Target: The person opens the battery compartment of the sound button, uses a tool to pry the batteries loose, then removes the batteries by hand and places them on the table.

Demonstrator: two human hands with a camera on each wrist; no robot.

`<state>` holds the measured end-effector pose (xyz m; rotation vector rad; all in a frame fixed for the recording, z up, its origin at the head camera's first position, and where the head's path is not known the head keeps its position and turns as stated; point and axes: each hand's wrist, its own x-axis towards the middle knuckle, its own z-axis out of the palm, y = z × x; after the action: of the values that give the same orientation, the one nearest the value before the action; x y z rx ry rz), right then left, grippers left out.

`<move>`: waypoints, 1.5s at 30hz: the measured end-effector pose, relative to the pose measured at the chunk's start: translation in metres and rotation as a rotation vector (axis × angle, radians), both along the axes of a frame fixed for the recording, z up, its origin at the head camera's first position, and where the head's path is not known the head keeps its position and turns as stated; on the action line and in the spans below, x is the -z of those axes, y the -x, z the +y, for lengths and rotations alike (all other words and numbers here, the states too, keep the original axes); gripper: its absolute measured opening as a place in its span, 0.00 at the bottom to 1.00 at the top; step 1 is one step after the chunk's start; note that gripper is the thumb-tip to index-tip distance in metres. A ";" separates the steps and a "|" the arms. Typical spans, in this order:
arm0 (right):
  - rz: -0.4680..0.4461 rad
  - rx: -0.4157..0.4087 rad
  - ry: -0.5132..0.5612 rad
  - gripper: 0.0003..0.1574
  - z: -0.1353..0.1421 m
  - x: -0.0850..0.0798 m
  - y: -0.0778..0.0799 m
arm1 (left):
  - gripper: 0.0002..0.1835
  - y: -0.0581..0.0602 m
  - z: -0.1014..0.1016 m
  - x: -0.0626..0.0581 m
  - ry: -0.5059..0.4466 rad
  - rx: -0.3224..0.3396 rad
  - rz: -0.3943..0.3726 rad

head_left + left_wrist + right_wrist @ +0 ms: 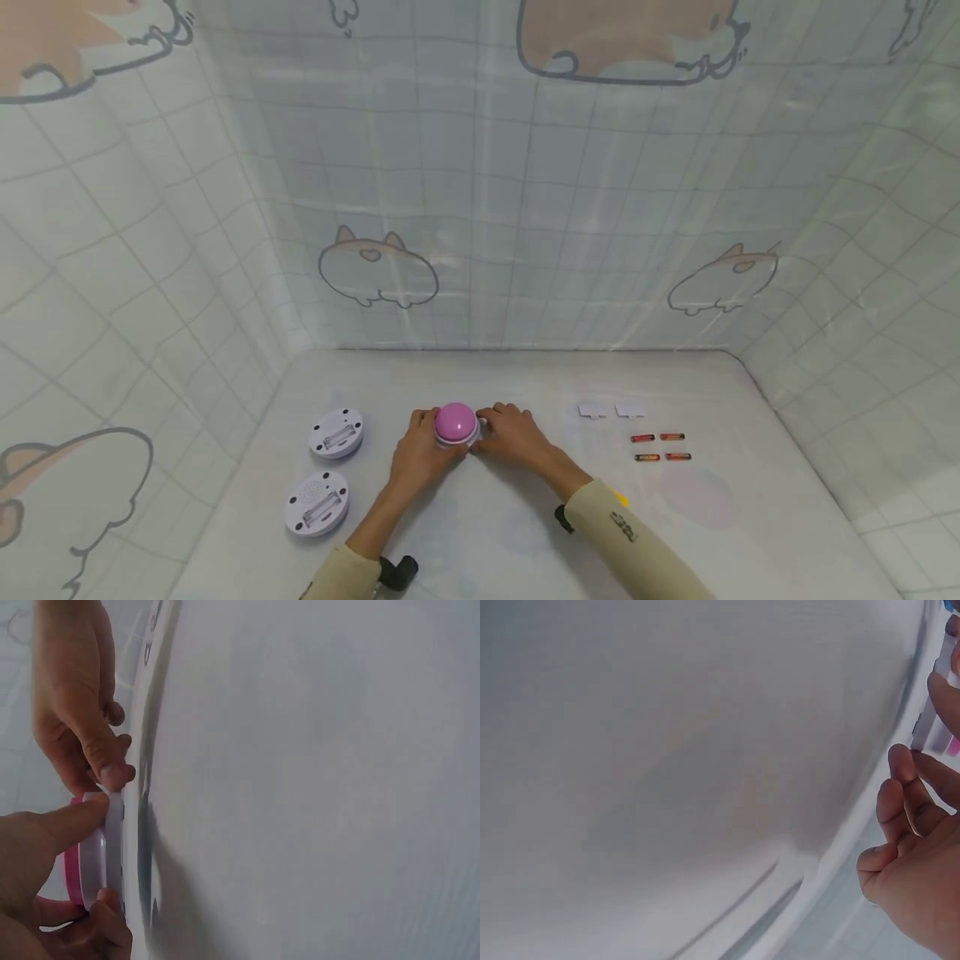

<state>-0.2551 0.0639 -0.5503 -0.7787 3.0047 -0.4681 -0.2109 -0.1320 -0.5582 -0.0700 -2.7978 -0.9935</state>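
A round push button (456, 423) with a pink dome and a white base sits between both hands on the table. My left hand (422, 454) grips its base from the left; in the left wrist view the thumb (91, 810) and curled fingers hold the base rim. From the right, my right hand (517, 435) pinches at the base's edge, its fingertips (904, 759) right at the rim in the right wrist view. Two more such devices lie upside down at left, a farther one (336, 433) and a nearer one (317, 503), their battery slots showing and bare.
Two small white covers (592, 411) lie at the right rear, with several red-and-black batteries (642, 437) in front of them. A yellow item (621, 498) peeks out behind my right sleeve (630, 533). Patterned sheet walls (480, 208) rise behind and beside the table.
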 end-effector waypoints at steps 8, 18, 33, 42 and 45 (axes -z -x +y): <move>0.020 0.009 0.080 0.37 0.039 -0.008 -0.021 | 0.46 -0.014 0.020 -0.008 0.016 0.108 0.035; 0.010 0.061 0.184 0.36 0.088 -0.007 -0.060 | 0.45 -0.039 0.048 -0.016 0.003 0.298 0.052; -0.004 0.130 0.245 0.40 0.119 -0.003 -0.104 | 0.45 -0.061 0.067 -0.023 -0.001 0.445 0.083; -0.152 0.161 0.348 0.46 0.122 -0.010 -0.107 | 0.45 -0.060 0.068 -0.022 -0.063 0.450 0.070; -0.163 0.177 0.376 0.48 0.121 -0.013 -0.108 | 0.44 -0.058 0.067 -0.022 -0.107 0.452 0.080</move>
<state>-0.1471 0.1851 -0.5370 -0.4537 2.8776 -1.0682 -0.1530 -0.0645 -0.5367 -0.7376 -2.7033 -1.1967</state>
